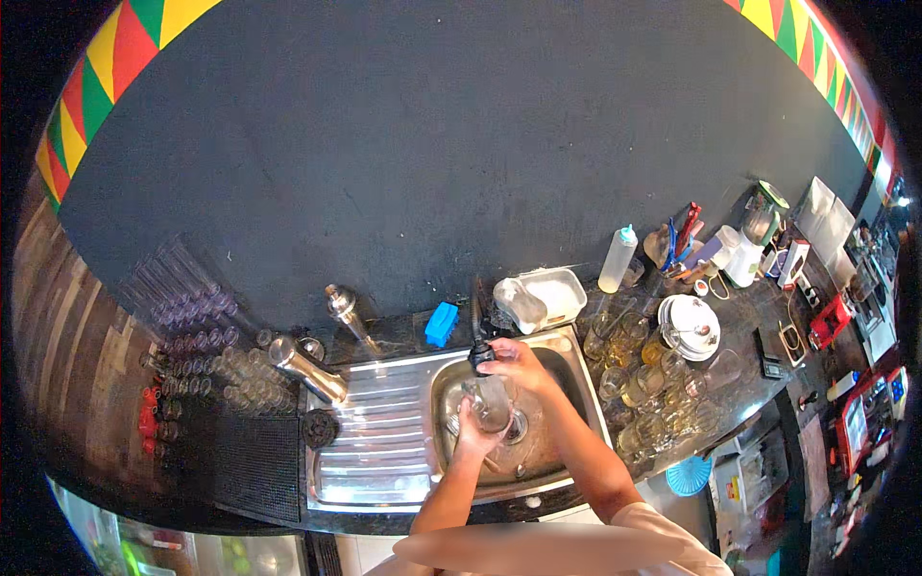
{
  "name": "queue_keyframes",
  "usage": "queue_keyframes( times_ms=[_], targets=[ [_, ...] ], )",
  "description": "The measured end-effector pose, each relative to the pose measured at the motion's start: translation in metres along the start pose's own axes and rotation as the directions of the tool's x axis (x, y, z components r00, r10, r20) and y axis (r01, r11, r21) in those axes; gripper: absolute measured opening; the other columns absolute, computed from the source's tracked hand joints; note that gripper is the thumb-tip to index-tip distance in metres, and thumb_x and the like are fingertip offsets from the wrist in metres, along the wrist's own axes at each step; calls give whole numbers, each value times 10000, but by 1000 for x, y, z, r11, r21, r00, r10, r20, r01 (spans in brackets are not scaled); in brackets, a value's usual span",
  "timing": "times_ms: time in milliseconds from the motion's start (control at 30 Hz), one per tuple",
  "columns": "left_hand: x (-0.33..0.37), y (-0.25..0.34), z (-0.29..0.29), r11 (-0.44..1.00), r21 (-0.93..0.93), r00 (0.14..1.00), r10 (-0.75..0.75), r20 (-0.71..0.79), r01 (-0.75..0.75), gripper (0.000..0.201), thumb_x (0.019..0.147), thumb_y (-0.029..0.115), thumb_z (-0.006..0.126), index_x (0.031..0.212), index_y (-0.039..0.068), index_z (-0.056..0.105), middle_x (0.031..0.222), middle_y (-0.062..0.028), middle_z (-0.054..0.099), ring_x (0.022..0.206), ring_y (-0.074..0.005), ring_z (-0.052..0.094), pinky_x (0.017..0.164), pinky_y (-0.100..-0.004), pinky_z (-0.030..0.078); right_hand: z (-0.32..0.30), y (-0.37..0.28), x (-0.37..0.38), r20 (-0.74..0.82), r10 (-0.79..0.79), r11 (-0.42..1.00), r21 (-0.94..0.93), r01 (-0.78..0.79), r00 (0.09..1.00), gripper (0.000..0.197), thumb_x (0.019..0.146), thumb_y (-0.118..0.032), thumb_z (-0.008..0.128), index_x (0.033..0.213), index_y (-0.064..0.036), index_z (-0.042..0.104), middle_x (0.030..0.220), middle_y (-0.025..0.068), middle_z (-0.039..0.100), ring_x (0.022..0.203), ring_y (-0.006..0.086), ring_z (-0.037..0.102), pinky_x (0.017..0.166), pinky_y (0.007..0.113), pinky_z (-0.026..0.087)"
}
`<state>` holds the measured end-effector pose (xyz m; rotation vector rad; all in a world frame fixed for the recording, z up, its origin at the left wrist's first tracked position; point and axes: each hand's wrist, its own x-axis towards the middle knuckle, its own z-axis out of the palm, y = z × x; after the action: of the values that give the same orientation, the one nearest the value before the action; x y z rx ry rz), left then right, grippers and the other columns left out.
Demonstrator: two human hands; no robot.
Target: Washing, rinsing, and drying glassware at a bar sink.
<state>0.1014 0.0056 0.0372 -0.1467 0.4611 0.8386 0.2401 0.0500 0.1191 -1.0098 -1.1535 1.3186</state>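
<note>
Over the sink [540, 453], the left hand [471, 438] is gripping a clear glass [493, 408] while the right hand [516, 365] is holding the black tap [481, 356] just above, so rinsing seems to be happening, probably calling next for turning the glass.

Bright light on the sink [448, 407], white glare along the ridged drainboard [370, 451], dark wall [461, 144] above, edges bowed by fisheye distortion, black corners, soft right rim, smeared patch [538, 549] at bottom
</note>
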Motion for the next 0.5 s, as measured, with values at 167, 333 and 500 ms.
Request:
queue_keyframes(
  times_ms=[167, 333, 500],
  targets=[
    [-4, 10, -16, 988, 64, 946, -152, 286, 139, 694, 715, 544, 526, 1175, 28, 462, 1123, -205, 510, 945, -345, 553, 769, -460, 470, 22, 1, 6, 55, -18, 1000, -20, 19, 998, 348, 649, -94, 756, 939, -15, 579, 802, 48, 625, 725, 109, 574, 655, 257, 458],
    [2, 13, -25, 960, 61, 834, -267, 482, 272, 755, 723, 566, 496, 1225, 7, 411, 1175, -226, 481, 964, -372, 541, 797, -477, 461, 38, 6, 19, 20, -9, 996, -91, 11, 1000, 316, 666, -83, 744, 928, -2, 587, 778, 52, 626, 708, 105, 573, 638, 243, 450],
    [-20, 19, -1, 986, 123, 933, -147, 329, 112, 644, 742, 479, 505, 1199, 31, 437, 1113, -219, 516, 960, -376, 535, 782, -504, 457, 9, -3, 5, -12, -13, 998, 55, 14, 1000, 305, 661, -66, 740, 928, -6, 604, 816, 48, 636, 726, 102, 580, 661, 238, 453]
  ],
)
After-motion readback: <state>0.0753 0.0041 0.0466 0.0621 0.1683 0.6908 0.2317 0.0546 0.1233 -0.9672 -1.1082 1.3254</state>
